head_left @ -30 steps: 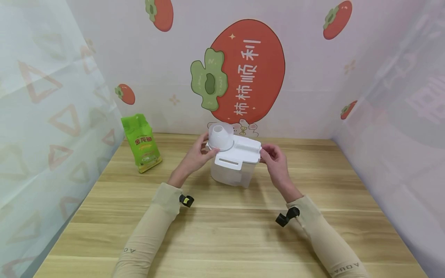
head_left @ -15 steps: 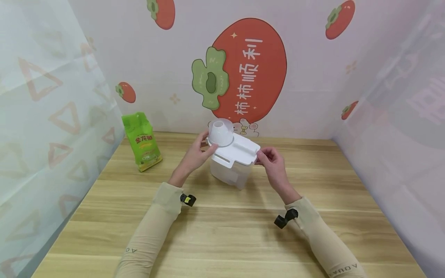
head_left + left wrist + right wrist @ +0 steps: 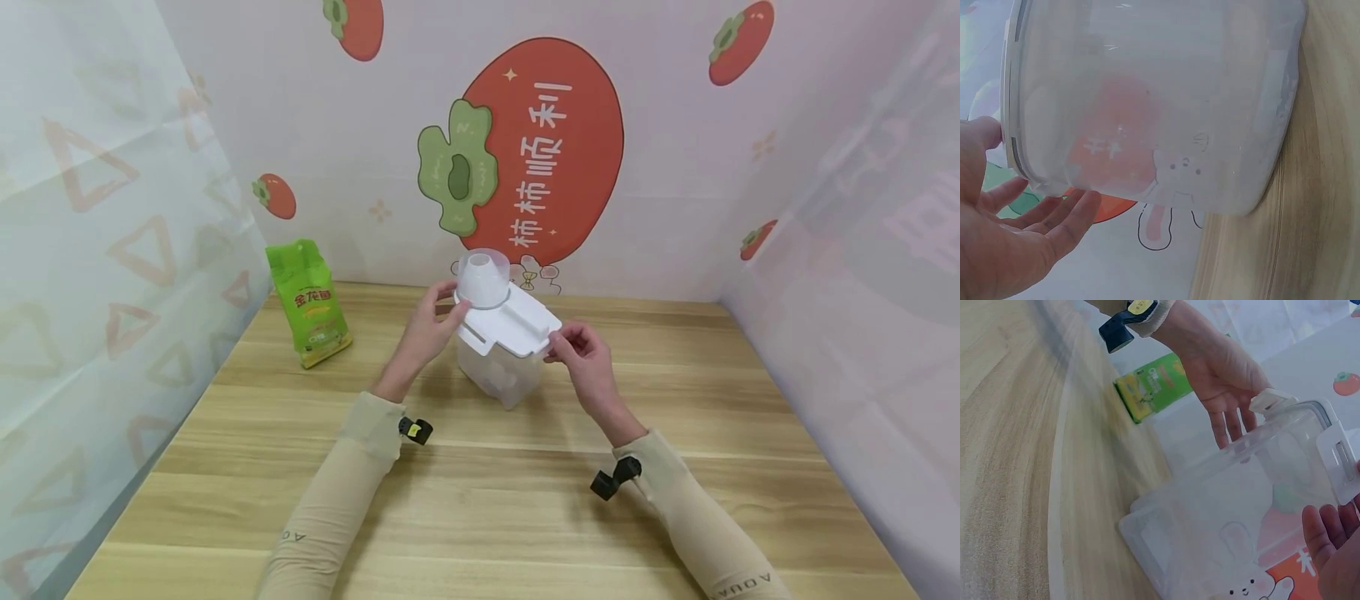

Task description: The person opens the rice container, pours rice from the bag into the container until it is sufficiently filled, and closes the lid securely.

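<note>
I see the clear box (image 3: 491, 373) with its white lid (image 3: 504, 328) near the far wall (image 3: 375, 117), at the middle of the table (image 3: 495, 508). My left hand (image 3: 427, 329) holds the lid's corner between thumb and fingers; my right hand (image 3: 590, 364) pinches its opposite end, fingertips close together. I read 金龙鱼 on the green bag (image 3: 313, 310), 柿柿顺利 on that wall, AQUA on the right sleeve (image 3: 690, 504).
</note>
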Available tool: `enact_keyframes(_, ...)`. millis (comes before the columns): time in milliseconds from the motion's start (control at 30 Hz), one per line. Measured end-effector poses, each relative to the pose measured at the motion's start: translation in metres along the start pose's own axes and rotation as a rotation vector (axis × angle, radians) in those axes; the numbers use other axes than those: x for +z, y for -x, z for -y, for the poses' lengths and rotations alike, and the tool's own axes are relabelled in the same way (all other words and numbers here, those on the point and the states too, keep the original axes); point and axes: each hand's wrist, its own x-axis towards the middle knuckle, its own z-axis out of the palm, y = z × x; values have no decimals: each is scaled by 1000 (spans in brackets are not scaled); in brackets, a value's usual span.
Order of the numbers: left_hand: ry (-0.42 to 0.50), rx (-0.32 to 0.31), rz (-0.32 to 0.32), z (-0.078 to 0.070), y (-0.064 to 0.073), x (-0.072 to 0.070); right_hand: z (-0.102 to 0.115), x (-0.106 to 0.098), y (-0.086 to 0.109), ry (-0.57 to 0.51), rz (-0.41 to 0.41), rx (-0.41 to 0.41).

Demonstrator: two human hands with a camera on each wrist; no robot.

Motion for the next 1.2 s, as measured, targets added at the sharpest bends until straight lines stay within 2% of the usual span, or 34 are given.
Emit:
enact_keyframes(200,-11,3,-19,-2,0,5,-1,1,2,-32,-12,-37)
enact_keyframes(300,-34,-3,6,-3,0,7,-1,1,4,-23,-11,-44)
enact_keyframes(500,-86,8,98,-6,3,10,1,1,10,22,-7,-17)
enact_keyframes(700,-127,7,87,-11,8,13,3,3,13,-1,-12,-19)
enact_keyframes(867,-182,77,74,-14,12,18,1,3,13,1,-23,-26)
enact_keyframes(967,-238,96,76,-16,17,20,0,3,13,-2,-23,-23)
enact_keyframes(1200,-335,22,148,-24,30,21,-1,1,12,-18,-13,-30)
